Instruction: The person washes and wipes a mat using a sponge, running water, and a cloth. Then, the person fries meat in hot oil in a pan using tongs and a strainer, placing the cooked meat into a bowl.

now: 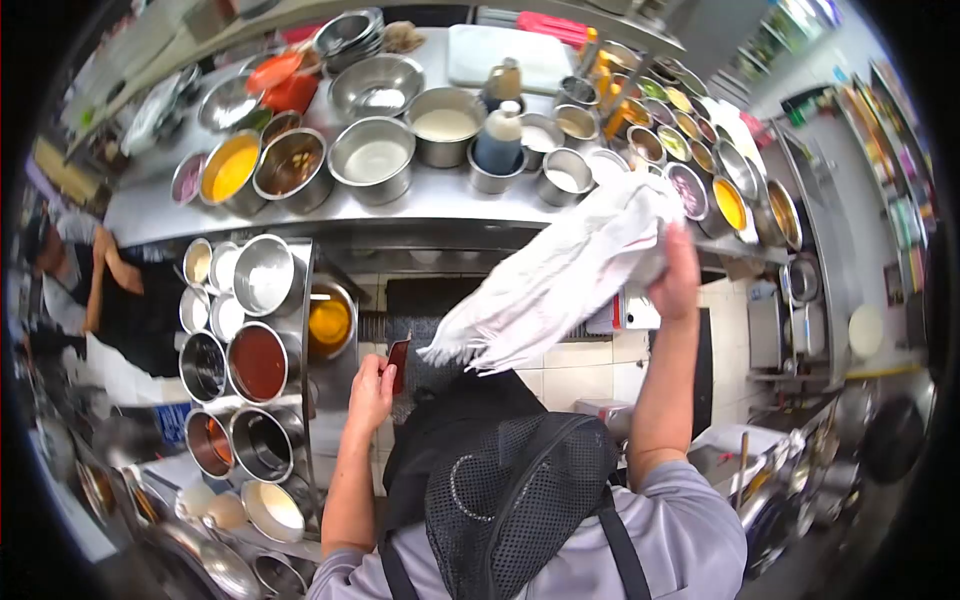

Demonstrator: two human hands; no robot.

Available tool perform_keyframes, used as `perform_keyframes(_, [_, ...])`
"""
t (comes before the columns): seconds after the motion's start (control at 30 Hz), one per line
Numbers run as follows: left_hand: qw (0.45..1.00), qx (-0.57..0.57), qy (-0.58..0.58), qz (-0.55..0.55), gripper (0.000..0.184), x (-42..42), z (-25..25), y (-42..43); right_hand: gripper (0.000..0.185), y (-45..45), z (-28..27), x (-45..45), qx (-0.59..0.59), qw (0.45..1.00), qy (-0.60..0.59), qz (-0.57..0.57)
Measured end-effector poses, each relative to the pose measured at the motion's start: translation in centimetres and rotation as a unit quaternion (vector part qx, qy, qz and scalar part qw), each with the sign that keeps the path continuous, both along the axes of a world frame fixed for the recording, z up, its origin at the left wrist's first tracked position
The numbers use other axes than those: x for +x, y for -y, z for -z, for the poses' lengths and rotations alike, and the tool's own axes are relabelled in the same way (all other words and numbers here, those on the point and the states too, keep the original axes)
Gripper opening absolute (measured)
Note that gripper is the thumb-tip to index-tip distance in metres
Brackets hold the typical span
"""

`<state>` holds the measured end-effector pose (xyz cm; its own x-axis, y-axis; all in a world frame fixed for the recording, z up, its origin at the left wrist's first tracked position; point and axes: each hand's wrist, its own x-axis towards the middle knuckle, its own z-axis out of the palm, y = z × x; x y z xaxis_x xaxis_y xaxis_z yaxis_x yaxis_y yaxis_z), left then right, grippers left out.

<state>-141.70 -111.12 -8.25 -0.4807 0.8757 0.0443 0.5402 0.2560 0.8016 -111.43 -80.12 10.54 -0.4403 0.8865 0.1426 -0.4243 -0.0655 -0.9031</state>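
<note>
"Black mesh cap [520, 490] closest to us, and past it that white cloth [560, 275], bunched in the air between the worker and the counter [440, 206]. Who has it?"

"The right hand [675, 275], closed on its upper end. The fringe droops low, out over the floor tiles [572, 386]."

"And the left hand [372, 395]?"

"Wrapped round a dark red flat thing [399, 368], near the fringe but apart from it. I can't tell what it is."

"How would you handle that cloth?"

"Gather it tighter, I'd say. So loose, it could drag a tail through food. From where we stand its top end overlaps the row of containers; whether it touches any, I can't tell. The bowl of purple onion [687, 190] and the yellow pot [730, 203] look close to it, both uncovered."

"And over on the left?"

"I'd keep the fringe well short of the pot of red sauce [257, 362] too. Elbow in, cloth folded small. Another person [112, 270] stands well apart, far left."
</note>
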Motion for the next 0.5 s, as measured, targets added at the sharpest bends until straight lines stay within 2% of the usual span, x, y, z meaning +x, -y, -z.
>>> perform_keyframes(0.03, [1.0, 0.004, -0.012, 0.016, 0.014, -0.1, -0.4, -0.4, 0.051, 0.5, 3.7, 1.0, -0.04, 0.999, 0.016, 0.022])
perform_keyframes(0.07, [1.0, 0.004, -0.008, 0.027, 0.013, -0.1, -0.7, -0.8, 0.054, 2.0, 7.4, 1.1, -0.162, 0.983, -0.073, -0.048])
perform_keyframes(0.1, [0.999, 0.001, -0.003, 0.036, 0.013, 0.0, -0.8, -1.2, 0.057, 5.1, 9.5, 0.2, -0.272, 0.957, -0.093, 0.023])
perform_keyframes(0.13, [0.999, 0.01, -0.016, 0.046, 0.014, -0.1, -0.7, -1.5, 0.058, 7.2, 9.0, -1.4, -0.252, 0.892, -0.266, -0.264])
perform_keyframes(0.17, [0.998, 0.005, -0.023, 0.054, 0.014, 0.1, -1.1, -2.0, 0.053, 10.0, 9.2, -2.6, -0.331, 0.868, -0.296, -0.22])
perform_keyframes(0.2, [0.998, 0.001, -0.022, 0.061, 0.014, 0.3, -1.5, -2.4, 0.041, 10.8, 16.2, -2.6, -0.406, 0.873, -0.235, -0.134])
perform_keyframes(0.23, [0.997, -0.008, -0.022, 0.074, 0.015, 0.6, -1.9, -2.4, 0.031, 10.1, 20.2, -2.3, -0.362, 0.86, -0.246, -0.262])
perform_keyframes(0.3, [0.995, -0.026, -0.016, 0.098, 0.015, 0.9, -1.7, -3.2, 0.025, 11.3, 13.7, -2.5, -0.39, 0.91, -0.071, -0.12])
perform_keyframes(0.33, [0.994, -0.032, -0.036, 0.101, 0.015, 1.4, -1.9, -3.6, 0.022, 11.4, 14.0, -2.8, -0.292, 0.954, -0.059, -0.042])
perform_keyframes(0.37, [0.993, -0.036, -0.056, 0.102, 0.015, 1.8, -2.1, -4.2, 0.02, 10.3, 13.9, -1.6, -0.222, 0.973, -0.017, -0.067])
perform_keyframes(0.43, [0.99, -0.072, -0.035, 0.117, 0.016, 2.9, -3.2, -5.7, 0.021, 7.9, 11.7, 0.4, -0.205, 0.974, 0.077, -0.054])
perform_keyframes(0.5, [0.99, -0.033, -0.05, 0.127, 0.016, 4.0, -3.3, -7.1, 0.022, 6.7, 6.5, 3.8, -0.106, 0.988, 0.078, -0.083])
